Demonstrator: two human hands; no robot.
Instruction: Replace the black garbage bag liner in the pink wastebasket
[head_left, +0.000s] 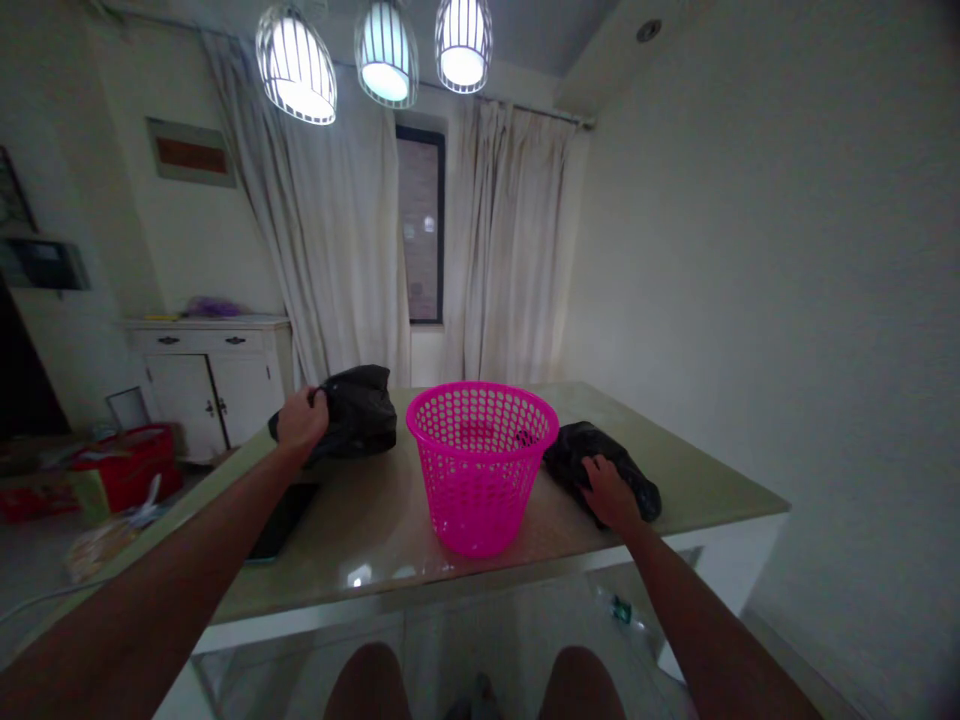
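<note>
A bright pink perforated plastic basket [480, 500] stands upright on the table, between my two hands. To its left, my left hand [303, 418] is closed on a black plastic bag [361, 412], which puffs out to the right of my fingers. On the basket's other side a second black plastic bag [634, 480] lies crumpled on the tabletop. My right hand [609, 492] rests on this bag with its fingers curled into the plastic. The fingertips of both hands are partly hidden in the folds.
The pale, glossy table [390, 545] ends just ahead of my knees. A dark phone-like slab [283, 522] lies beneath my left forearm. Under the table a plastic bottle [622, 610] lies on the floor. A white cabinet [214, 385] and a red bag [142, 465] stand at the left.
</note>
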